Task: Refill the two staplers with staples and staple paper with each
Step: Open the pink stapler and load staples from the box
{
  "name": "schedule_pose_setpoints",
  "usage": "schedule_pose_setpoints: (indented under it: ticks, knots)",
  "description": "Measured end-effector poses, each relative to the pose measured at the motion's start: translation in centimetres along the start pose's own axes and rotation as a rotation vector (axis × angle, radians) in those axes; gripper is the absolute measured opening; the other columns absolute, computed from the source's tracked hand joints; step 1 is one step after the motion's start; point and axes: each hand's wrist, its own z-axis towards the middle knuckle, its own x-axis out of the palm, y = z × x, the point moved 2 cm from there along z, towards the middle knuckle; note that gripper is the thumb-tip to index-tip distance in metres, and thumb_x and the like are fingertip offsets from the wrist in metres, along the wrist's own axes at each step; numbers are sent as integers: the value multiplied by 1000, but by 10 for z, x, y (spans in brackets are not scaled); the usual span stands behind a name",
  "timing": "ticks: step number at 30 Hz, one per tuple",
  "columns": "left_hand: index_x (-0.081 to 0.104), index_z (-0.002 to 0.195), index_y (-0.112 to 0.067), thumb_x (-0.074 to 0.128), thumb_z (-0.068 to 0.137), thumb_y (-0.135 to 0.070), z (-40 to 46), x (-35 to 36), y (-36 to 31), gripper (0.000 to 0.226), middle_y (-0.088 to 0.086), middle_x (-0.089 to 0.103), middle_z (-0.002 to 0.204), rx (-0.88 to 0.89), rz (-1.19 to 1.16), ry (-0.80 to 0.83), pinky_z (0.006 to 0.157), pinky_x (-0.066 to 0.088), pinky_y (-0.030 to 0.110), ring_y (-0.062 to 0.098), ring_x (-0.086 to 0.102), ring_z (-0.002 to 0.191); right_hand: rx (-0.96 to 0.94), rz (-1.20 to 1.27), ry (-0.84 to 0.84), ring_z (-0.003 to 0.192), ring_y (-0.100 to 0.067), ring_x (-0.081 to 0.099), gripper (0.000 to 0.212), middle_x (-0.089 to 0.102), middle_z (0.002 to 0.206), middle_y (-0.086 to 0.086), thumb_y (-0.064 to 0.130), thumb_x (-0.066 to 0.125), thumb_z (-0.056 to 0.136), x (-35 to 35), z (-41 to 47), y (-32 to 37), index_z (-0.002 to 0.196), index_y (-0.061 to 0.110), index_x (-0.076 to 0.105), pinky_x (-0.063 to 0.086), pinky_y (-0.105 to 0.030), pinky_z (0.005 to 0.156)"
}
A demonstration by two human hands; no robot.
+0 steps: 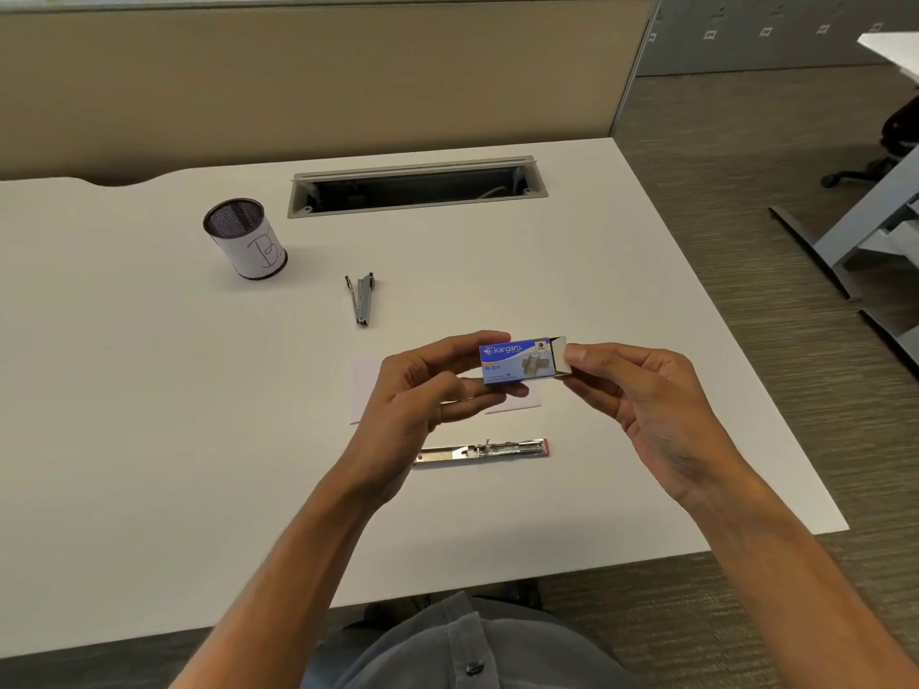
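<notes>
Holding the staple box above mid-desk, left hand grips it; right hand fingers pinch its open flap; opened stapler lies nearer, paper seemingly beneath, second stapler farther back

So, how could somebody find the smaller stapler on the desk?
Start at the cable slot at the white desk's far edge. Just nearer lies the smaller stapler, right of the mesh cup. Unlike the long stapler opened flat, it is short and V-shaped.
</notes>
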Motion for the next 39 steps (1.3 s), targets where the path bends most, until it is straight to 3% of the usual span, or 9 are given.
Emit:
schedule_pose_setpoints:
  ticks: [4, 13, 20, 25, 39]
  knots:
    - [64, 123, -11, 69, 83, 2, -1, 2, 1, 42, 6, 74, 111, 20, 88, -26, 80, 53, 23, 26, 73, 96, 1, -8, 8, 90, -18, 72, 15, 76, 94, -14, 21, 72, 68, 0, -1, -1, 79, 12, 79, 59, -23, 80]
    - [65, 119, -10, 68, 84, 0, 1, 4, 0, 37, 3, 75, 106, 23, 122, -64, 78, 54, 21, 22, 74, 90, -170, -146, -86, 91, -14, 72, 16, 77, 83, -5, 23, 74, 64, 1, -4, 0, 79, 16, 77, 59, -28, 83]
    - [66, 118, -12, 68, 84, -1, 2, 5, 0, 37, 3, 75, 106, 24, 123, -68, 81, 55, 23, 23, 74, 91, -180, -180, -86, 92, -14, 72, 8, 77, 85, -4, 17, 75, 73, 1, -3, -2, 81, 17, 77, 57, -35, 90]
    - [66, 118, -13, 68, 84, -1, 3, 5, 1, 36, 2, 75, 106, 24, 130, -68, 80, 54, 22, 22, 74, 91, -184, -194, -80, 96, -15, 71, 18, 77, 87, -3, 26, 73, 66, 1, -4, -3, 82, 18, 77, 57, -37, 91]
    - [65, 120, -11, 69, 84, -3, 3, 1, 3, 38, 5, 75, 109, 31, 145, -82, 83, 56, 25, 24, 74, 90, -179, -175, -61, 90, -15, 72, 7, 77, 87, -4, 10, 74, 79, 2, 3, -8, 85, 13, 77, 59, -30, 86]
